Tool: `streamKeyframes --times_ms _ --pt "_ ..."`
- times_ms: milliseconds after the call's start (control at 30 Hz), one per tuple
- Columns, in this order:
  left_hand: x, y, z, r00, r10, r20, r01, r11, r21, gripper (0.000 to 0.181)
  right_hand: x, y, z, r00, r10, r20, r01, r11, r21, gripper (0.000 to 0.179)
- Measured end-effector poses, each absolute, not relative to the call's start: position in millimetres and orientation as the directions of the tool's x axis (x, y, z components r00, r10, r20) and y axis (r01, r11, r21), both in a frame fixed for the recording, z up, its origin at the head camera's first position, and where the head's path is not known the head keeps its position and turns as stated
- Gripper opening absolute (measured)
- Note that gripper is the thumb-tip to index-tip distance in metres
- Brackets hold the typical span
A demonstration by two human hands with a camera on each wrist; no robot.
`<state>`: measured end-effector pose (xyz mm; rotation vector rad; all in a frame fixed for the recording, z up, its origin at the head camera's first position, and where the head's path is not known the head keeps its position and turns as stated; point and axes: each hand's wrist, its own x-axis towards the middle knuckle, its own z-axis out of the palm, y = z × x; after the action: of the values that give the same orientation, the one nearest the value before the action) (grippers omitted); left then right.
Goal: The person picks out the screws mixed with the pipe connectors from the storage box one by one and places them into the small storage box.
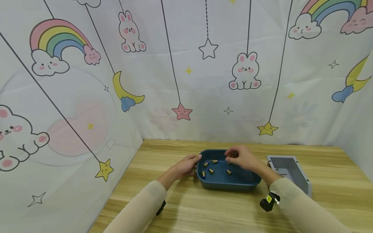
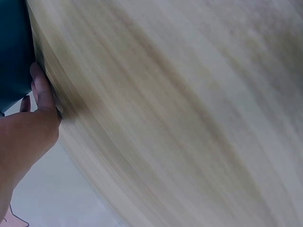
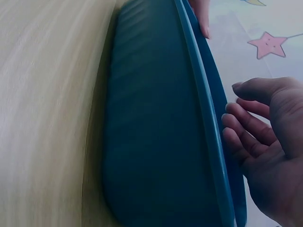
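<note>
A dark blue plastic tray stands on the wooden table with several small brass fittings with blue ends in it, one fitting near the middle and another to the left. My left hand holds the tray's left end, thumb over the rim and fingers along the outer wall. Above the tray's far side, my right hand has its fingers loosely bent, thumb apart from them, and nothing shows between them in the right wrist view. Just below those fingertips lies one more fitting, partly covered by the hand.
A grey open box stands right of the tray, with small metal pins inside its left part; my right forearm crosses its near left corner. A white cloth with printed stars and rabbits hangs behind the wooden table.
</note>
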<state>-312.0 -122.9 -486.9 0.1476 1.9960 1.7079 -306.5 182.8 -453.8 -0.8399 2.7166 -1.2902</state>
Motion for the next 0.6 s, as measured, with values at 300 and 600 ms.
streamKeyframes --times_ms 300,600 --pt "-312.3 -121.3 -486.7 -0.87 0.389 -0.302 -0.238 0.205 0.949 0.058 -306.8 170.0 -461.1 -0.849 -0.488 0.201 -0.465 0.51 -0.724 0.019" --pt "-313.1 -123.0 -488.1 -0.867 0.395 -0.303 -0.24 0.203 0.949 0.059 -308.9 157.5 -466.2 -0.847 -0.486 0.215 -0.475 0.511 -0.716 0.017"
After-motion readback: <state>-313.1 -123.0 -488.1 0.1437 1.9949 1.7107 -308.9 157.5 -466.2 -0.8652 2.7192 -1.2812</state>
